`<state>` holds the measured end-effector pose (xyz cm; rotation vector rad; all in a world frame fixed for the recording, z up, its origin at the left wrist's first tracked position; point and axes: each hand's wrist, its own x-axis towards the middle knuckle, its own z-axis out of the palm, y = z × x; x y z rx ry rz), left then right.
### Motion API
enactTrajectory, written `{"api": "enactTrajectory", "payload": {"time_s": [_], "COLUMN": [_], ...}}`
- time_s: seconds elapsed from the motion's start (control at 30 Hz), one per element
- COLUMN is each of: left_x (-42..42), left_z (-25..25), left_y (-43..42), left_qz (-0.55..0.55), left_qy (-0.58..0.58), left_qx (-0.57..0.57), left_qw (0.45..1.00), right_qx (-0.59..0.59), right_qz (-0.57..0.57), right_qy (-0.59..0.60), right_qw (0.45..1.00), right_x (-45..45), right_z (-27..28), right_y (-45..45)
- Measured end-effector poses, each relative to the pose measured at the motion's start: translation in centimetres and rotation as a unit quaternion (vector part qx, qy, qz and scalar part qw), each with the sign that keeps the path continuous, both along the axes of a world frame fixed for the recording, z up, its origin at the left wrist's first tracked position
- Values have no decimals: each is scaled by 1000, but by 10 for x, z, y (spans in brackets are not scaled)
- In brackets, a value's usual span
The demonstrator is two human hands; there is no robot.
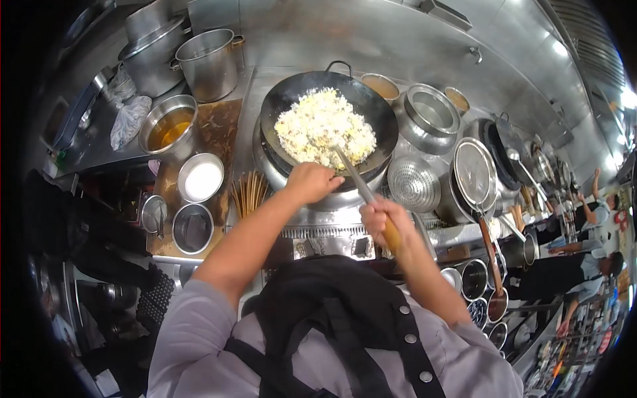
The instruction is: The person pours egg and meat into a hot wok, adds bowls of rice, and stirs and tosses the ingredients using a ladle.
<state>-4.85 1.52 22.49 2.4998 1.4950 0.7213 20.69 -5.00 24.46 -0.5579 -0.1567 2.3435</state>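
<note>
A large black wok (381, 126) sits on the round burner, filled in the middle with white rice mixed with yellow bits (325, 126). At the wok's near rim, my left hand (313, 182) is closed, its fingers gripping the edge. My right hand (386, 222) is wrapped round the wooden handle of a long metal ladle (356, 174). The ladle's head is down in the rice at the near side and mostly hidden by it.
Left of the wok are a pot of amber liquid (167, 129), a bowl of white contents (201, 178) and thin wooden sticks (249, 192). To the right are a perforated strainer (413, 184) and a lidded pot (432, 109). Several people stand far right.
</note>
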Motion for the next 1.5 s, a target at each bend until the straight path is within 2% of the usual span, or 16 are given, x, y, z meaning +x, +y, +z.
{"api": "enactTrajectory", "payload": {"time_s": [0.07,0.13,0.17,0.23,0.27,0.33,0.37,0.47,0.63,0.73,0.87,1.03,1.17,1.33,1.4,1.5], "left_x": [1,2,2,2,1,-2,-2,3,6,14,36,-5,-8,20,7,-13], "left_z": [3,1,0,-6,-10,-12,-12,-12,24,8,-35,-17,22,-44,-45,0], "left_y": [3,2,2,4,9,16,16,12,-39,-48,-59,-148,-56,-74,-127,-132], "left_qz": [18,9,9,10,-1,-12,-18,-13,-37,-68,54,-76,-68,-20,-32,-71], "left_qy": [12,0,1,1,6,12,-10,-15,13,-30,64,26,41,7,45,21], "left_qx": [-29,3,5,4,11,19,24,-7,-33,24,-41,-24,-6,24,-64,16], "left_qw": [999,1000,1000,1000,1000,1000,999,1000,999,997,996,997,997,999,996,997], "right_qx": [139,296,293,404,403,475,494,422,545,374,461,443,377,402,459,486], "right_qz": [16,85,84,71,74,42,31,138,165,327,131,145,260,160,111,106], "right_qy": [-233,-554,-555,-678,-679,-752,-753,-742,-700,-699,-705,-678,-652,-701,-698,-655], "right_qw": [962,773,774,610,610,455,434,503,431,515,522,568,604,567,539,568], "right_x": [-11,-21,-19,-11,-6,5,-4,13,75,54,24,39,62,6,8,52], "right_z": [57,86,88,82,71,26,20,41,135,151,28,57,110,38,29,50], "right_y": [10,-6,-13,-33,-39,-42,-42,-29,-116,-123,-69,-98,-135,-74,-68,-102]}}
